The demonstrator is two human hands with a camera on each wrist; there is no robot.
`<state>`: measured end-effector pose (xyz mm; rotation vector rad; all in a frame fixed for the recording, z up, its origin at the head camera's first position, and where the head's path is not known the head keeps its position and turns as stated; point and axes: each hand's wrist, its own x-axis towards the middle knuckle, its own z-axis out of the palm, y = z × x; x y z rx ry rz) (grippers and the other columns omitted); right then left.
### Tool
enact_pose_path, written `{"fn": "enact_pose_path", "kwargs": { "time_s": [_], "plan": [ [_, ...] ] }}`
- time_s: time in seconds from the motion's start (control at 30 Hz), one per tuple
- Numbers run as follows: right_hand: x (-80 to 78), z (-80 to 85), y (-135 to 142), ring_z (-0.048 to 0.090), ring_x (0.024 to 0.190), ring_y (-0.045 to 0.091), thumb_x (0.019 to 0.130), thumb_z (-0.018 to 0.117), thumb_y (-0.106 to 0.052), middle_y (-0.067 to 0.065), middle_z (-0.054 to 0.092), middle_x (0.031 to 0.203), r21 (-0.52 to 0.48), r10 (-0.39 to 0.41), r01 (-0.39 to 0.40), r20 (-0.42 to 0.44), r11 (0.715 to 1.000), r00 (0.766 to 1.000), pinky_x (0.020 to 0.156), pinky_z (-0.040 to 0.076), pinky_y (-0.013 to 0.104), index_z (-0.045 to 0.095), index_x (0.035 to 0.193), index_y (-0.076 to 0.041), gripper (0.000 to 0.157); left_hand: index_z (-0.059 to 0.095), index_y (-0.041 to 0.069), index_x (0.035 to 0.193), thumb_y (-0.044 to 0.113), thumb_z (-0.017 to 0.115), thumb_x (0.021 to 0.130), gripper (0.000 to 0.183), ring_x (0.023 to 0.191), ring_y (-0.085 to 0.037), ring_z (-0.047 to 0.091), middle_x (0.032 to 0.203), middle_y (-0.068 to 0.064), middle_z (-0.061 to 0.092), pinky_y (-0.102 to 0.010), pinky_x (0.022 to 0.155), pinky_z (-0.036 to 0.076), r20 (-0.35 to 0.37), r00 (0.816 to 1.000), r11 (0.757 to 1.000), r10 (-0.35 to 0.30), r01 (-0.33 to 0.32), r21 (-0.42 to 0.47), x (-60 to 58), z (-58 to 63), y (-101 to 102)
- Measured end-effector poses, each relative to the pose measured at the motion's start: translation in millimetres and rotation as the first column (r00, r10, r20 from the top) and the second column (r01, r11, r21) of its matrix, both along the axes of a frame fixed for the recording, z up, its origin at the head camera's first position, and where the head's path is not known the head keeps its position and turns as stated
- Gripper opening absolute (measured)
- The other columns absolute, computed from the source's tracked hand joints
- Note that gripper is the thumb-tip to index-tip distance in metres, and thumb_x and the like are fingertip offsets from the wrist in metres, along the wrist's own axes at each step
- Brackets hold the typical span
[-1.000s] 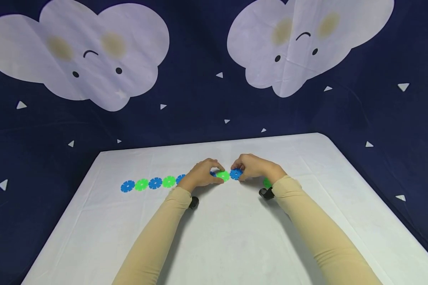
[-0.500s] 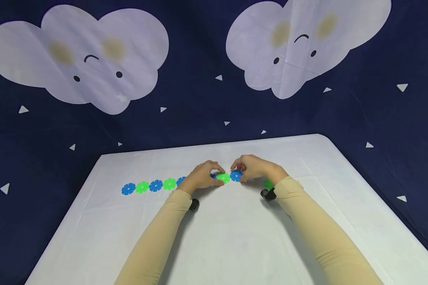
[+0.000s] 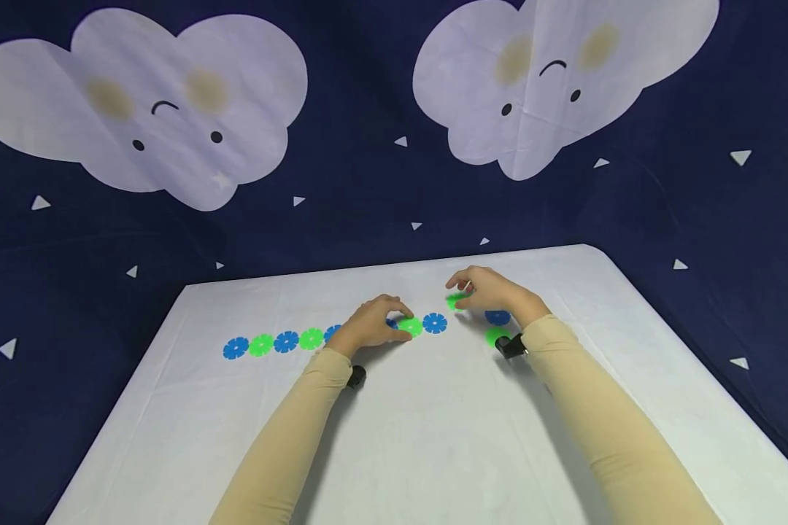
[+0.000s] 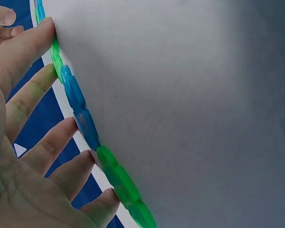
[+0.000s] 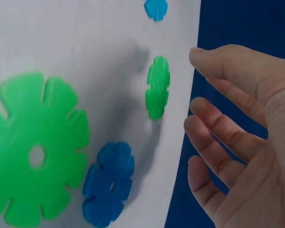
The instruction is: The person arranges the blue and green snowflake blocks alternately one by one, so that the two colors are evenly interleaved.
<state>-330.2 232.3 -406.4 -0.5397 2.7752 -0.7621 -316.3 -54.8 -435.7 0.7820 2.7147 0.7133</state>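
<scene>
A row of blue and green flower-shaped plastic discs runs across the table. My left hand covers part of it, thumb and index finger pinching the green disc at its right end between near and far edges. The other left fingers rest along the row's far side in the left wrist view. Just right of that green disc lies a blue disc, with no hand on it. My right hand hovers by another green disc, fingers loosely bent and apart from it in the right wrist view.
Near the right wrist lie a blue disc and a green disc. The row's left end is a blue disc. White cloth covers the table; a dark blue cloud-print backdrop stands behind.
My right hand has let go of the blue disc beside the row and moved right and back to a green disc. The left hand stays in place.
</scene>
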Motion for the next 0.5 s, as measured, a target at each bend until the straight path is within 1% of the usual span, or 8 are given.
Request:
{"fn": "enact_pose_path", "kwargs": {
  "time_s": [0.1, 0.2, 0.33, 0.5],
  "plan": [
    [-3.3, -1.5, 5, 0.067, 0.127, 0.041, 0.094, 0.08, -0.015, 0.024, 0.068, 0.136, -0.003, -0.028, 0.028, 0.002, 1.0, 1.0, 0.109, 0.056, 0.055, 0.068, 0.14, -0.004, 0.049, 0.077, 0.021, 0.131, 0.033, 0.086, 0.093, 0.041, 0.158, -0.033, 0.043, 0.165, -0.013, 0.052, -0.063, 0.133, 0.027, -0.001, 1.0, 1.0, 0.002, -0.002, 0.005, -0.2, -0.3, 0],
    [-5.1, -3.2, 8, 0.065, 0.128, 0.042, 0.094, 0.08, -0.016, 0.025, 0.068, 0.135, 0.0, -0.045, 0.045, 0.018, 0.999, 0.999, 0.112, 0.053, 0.057, 0.068, 0.14, -0.002, 0.05, 0.077, 0.021, 0.13, 0.033, 0.086, 0.093, 0.041, 0.158, -0.033, 0.044, 0.164, -0.013, 0.052, -0.064, 0.133, 0.026, -0.006, 1.0, 1.0, 0.001, -0.001, 0.014, 0.3, -0.2, -1],
    [-6.1, -6.1, 11, 0.062, 0.13, 0.04, 0.094, 0.081, -0.019, 0.024, 0.069, 0.135, 0.015, -0.061, 0.06, 0.048, 0.998, 0.997, 0.117, 0.049, 0.058, 0.068, 0.14, -0.001, 0.051, 0.077, 0.021, 0.131, 0.034, 0.087, 0.093, 0.041, 0.158, -0.032, 0.043, 0.165, -0.012, 0.052, -0.064, 0.133, 0.025, -0.005, 1.0, 1.0, 0.002, -0.002, 0.014, -0.4, -1.4, -2],
    [-7.8, -11.2, 13, 0.062, 0.13, 0.038, 0.093, 0.084, -0.022, 0.023, 0.069, 0.136, 0.014, -0.078, 0.077, 0.067, 0.997, 0.995, 0.118, 0.048, 0.057, 0.069, 0.139, -0.001, 0.053, 0.076, 0.021, 0.132, 0.034, 0.086, 0.093, 0.042, 0.158, -0.033, 0.042, 0.165, -0.012, 0.051, -0.063, 0.133, 0.024, -0.002, 1.0, 1.0, -0.003, 0.003, 0.011, -2.7, -3.2, -2]
  ]
}}
